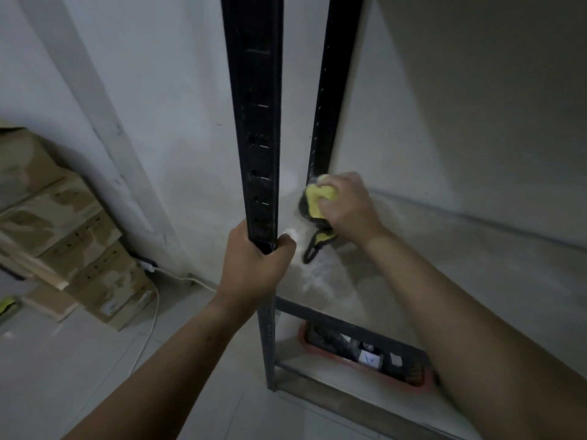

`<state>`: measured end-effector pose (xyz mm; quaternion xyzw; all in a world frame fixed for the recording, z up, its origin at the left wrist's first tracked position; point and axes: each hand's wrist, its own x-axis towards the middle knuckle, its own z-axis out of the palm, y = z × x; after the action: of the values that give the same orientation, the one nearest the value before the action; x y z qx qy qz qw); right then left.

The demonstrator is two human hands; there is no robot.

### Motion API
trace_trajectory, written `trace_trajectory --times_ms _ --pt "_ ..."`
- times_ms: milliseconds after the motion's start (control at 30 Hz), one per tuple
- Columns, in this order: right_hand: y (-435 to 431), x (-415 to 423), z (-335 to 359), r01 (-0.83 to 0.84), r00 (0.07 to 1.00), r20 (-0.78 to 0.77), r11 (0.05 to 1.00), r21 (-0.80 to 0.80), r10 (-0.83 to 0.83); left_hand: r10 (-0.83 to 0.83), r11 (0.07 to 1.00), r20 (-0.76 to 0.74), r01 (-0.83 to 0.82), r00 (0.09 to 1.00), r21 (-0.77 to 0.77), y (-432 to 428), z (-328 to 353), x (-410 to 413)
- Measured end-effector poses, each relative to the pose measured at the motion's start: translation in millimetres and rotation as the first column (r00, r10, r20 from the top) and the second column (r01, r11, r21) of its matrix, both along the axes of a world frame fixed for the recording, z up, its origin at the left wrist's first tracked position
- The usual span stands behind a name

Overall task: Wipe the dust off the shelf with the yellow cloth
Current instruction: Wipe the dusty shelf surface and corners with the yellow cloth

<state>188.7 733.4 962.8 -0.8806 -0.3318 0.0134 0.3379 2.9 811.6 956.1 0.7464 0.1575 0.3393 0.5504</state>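
Note:
A yellow cloth (317, 198) with a dark edging is bunched in my right hand (349, 208), which grips it and presses it onto the dusty shelf board (476, 265) at the back left corner, next to the rear black upright (330, 90). A loose end of the cloth trails toward me on the board. My left hand (254, 265) grips the front black slotted upright (257, 122) of the shelf, fingers curled round it. Pale streaks mark the board near the cloth.
Under the board, a lower shelf holds a red tray (365, 354) with dark items. Stacked cardboard boxes (63, 236) stand against the white wall at left, with a white cable (152, 315) running over the tiled floor.

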Motion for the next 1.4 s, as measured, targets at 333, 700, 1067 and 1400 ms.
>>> trace_trajectory --times_ms 333,700,1067,1400 --pt "-158 -48 -3 -0.09 0.98 -0.197 0.921 -0.379 0.015 0.019 1.0 0.019 -0.019 1.0 -0.012 -1 -5 2" --pt "36 -61 -24 -0.149 0.985 -0.114 0.967 -0.209 0.127 -0.011 0.996 0.041 0.008 0.999 0.084 3 -1 3" --pt "-126 -3 -7 0.308 0.924 0.324 0.896 -0.32 -0.202 0.01 1.0 0.008 -0.01 1.0 0.015 1 -5 2" --pt "-47 -65 -34 -0.016 0.968 0.237 0.967 -0.254 0.079 0.012 1.0 0.052 -0.013 0.999 0.02 3 -8 6"
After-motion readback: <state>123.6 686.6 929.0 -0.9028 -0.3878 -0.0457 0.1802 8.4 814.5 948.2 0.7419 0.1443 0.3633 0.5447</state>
